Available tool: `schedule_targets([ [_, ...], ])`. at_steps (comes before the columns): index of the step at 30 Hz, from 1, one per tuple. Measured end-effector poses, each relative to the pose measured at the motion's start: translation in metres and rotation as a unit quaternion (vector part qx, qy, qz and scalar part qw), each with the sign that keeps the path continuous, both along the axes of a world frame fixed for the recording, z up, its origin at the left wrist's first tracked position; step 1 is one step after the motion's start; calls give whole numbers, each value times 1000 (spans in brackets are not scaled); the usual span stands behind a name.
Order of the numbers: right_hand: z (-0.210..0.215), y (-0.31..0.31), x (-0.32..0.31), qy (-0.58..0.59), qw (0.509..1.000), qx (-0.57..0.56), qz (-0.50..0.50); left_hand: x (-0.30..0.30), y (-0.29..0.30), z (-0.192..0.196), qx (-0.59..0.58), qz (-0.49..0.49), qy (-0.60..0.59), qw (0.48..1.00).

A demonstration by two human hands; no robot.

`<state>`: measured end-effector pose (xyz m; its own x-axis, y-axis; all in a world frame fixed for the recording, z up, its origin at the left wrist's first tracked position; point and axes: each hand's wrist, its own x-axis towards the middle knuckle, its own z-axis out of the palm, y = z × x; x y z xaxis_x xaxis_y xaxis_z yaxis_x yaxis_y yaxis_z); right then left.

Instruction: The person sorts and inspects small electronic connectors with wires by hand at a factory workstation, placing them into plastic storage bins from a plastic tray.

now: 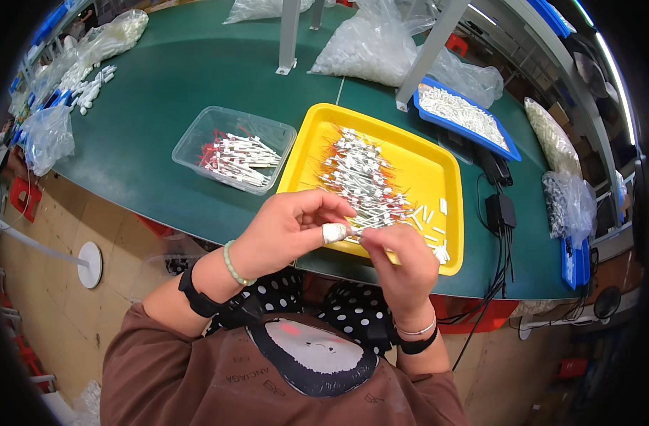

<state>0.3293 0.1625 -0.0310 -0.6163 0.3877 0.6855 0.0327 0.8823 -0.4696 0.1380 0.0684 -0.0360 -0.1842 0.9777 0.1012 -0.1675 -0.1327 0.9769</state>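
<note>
We are holding our left hand (292, 226) and right hand (402, 257) nearly tip to tip, angled inward over the near side of the yellow tray (436, 174). Our right fingertips are pinching a small pale piece (354, 231) between the hands; whether the left ones are clamping it, we cannot tell, since fingers are hiding its ends.

2 hands meet over yellow tray's (448, 167) near edge: left hand (289, 220), thumb wrapped white, and right hand (406, 263) pinch small white piece (355, 231), mostly hidden. Tray sits at green table's (140, 156) front edge. Wired white parts (363, 177) piled from far edge toward near edge; loose white tubes (441, 251) by near right corner.
</note>
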Motion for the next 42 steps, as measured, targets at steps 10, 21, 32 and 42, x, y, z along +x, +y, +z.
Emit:
schedule_targets([
  [10,4,39,36,-13,973,-152,-171,-96,-34,42,62,175,335,924],
  [21,-2,82,63,-250,945,-113,-177,-85,-2,34,76,45,489,868],
  [32,-6,87,58,-271,942,-61,-190,-28,46,-12,48,23,683,728],
  [42,-20,95,57,-280,927,-15,-251,-48,16,31,4,15,629,777],
])
